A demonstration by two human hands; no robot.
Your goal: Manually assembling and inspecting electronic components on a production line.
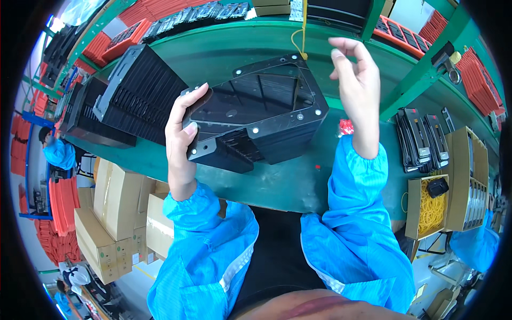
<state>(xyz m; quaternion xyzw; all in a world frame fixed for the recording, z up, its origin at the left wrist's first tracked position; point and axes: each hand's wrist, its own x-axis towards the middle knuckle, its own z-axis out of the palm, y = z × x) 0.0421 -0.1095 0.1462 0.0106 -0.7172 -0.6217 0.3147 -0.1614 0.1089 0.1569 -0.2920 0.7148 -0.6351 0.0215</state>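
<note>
A stack of black plastic frames [282, 140] stands on the green workbench in front of me. The top frame [277, 118] has a dark glossy panel in its middle and small pale round spots along its rim. My left hand [181, 120] is closed on the left end of this top frame, with the thumb on the near side and the fingers over the far edge. Raised to the right of the stack, my right hand [356, 72] has loosely bent fingers standing apart, and nothing shows in it. A yellow cord [304, 32] hangs just left of its fingertips.
Tall stacks of black parts [141, 96] lean at the left. On the right lie black flat parts [418, 140], a cardboard box of yellow cords [429, 208] and a small red item [345, 127]. A green post [421, 74] rises there. Cardboard cartons [114, 213] stand left below the bench.
</note>
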